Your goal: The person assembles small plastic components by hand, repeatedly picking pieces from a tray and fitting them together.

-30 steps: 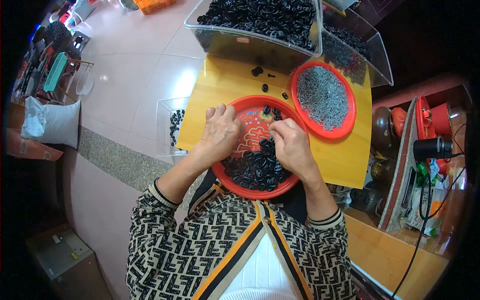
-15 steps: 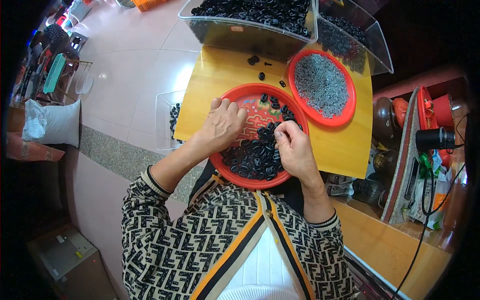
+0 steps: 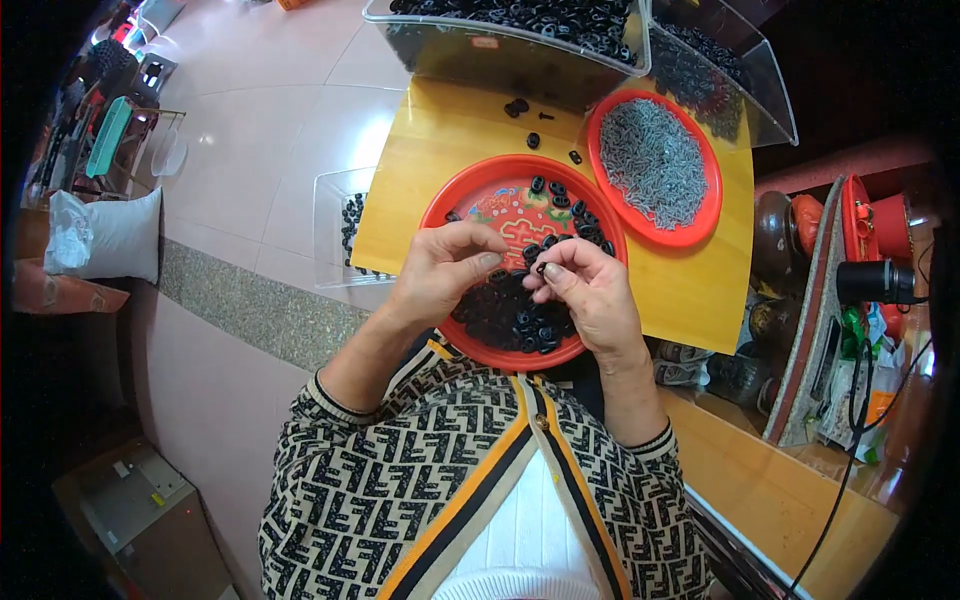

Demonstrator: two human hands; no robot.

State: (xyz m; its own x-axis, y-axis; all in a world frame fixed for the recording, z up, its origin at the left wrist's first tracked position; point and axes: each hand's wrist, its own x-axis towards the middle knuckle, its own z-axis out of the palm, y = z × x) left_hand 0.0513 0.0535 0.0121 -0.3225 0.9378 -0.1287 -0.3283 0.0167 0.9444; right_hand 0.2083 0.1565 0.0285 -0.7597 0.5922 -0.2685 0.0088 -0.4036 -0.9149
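A round red tray (image 3: 437, 205) sits close in front of me, holding a heap of small black oval pieces (image 3: 530, 328) with holes in them. Above the heap my right hand (image 3: 592, 292) is closed, pinching one small black piece (image 3: 542, 268) between thumb and finger. My left hand (image 3: 445, 268) hovers over the tray's left side, thumb and fingers drawn together. What it holds, if anything, is too small to make out. The fingertips of both hands face each other, a short gap apart. More black pieces (image 3: 583, 210) lie along the tray's right side.
Beyond the tray, a red plate (image 3: 712, 190) full of small grey screw-like pieces rests on the yellow table (image 3: 690, 300). Clear bins (image 3: 500, 62) of black pieces stand at the back. Several loose black parts (image 3: 533, 140) dot the table. Another clear bin (image 3: 330, 235) is at left.
My left hand has come in from the tray's left rim toward my right hand. My right hand has turned and lifted from the heap, a black piece now showing at its fingertips.
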